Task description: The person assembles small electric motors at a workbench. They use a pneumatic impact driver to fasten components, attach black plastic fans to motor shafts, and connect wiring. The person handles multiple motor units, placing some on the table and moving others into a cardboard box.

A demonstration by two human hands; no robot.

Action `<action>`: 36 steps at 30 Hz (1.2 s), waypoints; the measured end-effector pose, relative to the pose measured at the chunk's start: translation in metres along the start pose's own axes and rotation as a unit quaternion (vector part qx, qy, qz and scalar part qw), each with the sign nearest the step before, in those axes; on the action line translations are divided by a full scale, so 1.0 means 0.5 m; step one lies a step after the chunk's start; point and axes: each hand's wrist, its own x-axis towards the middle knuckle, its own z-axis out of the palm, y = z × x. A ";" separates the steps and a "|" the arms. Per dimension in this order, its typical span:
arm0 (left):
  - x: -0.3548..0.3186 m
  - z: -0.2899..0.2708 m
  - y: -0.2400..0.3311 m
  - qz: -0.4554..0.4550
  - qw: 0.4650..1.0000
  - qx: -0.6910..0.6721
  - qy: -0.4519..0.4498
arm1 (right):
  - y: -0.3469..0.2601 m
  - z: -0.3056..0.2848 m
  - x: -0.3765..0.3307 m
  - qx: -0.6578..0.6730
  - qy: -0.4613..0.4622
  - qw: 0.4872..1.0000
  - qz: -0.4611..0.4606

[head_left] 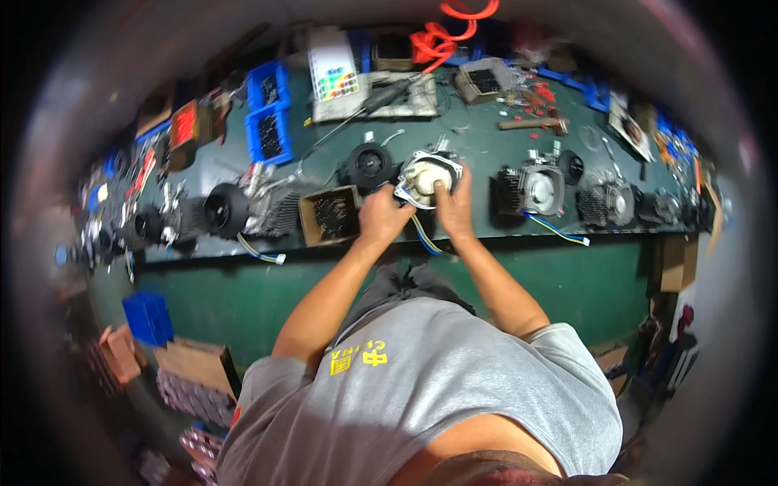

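Observation:
Above the bench's near edge I hold a metal motor housing [429,180] between both hands. Its open face shows a white round inner part, and a bundle of coloured wires [423,235] hangs from its underside. My left hand [386,215] is closed around the housing's left side; its fingertips are hidden. On the right side, my right hand [455,207] grips the rim, with the thumb lying over the white part. A black wheel-shaped part [370,164] is just left of the housing. Beside my left wrist stands a cardboard box [306,223] of small dark pieces.
Similar finned motor units [541,188] line the bench [486,146] on both sides. Blue bins [268,136] of dark screws, a power screwdriver [382,99], a hammer [531,124] and a small box [485,81] lie farther back. A red coiled hose [438,44] hangs above.

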 end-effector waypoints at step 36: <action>0.091 -0.053 -0.110 0.419 0.892 0.105 -0.136 | -0.014 -0.009 -0.009 -0.138 0.053 0.987 -0.061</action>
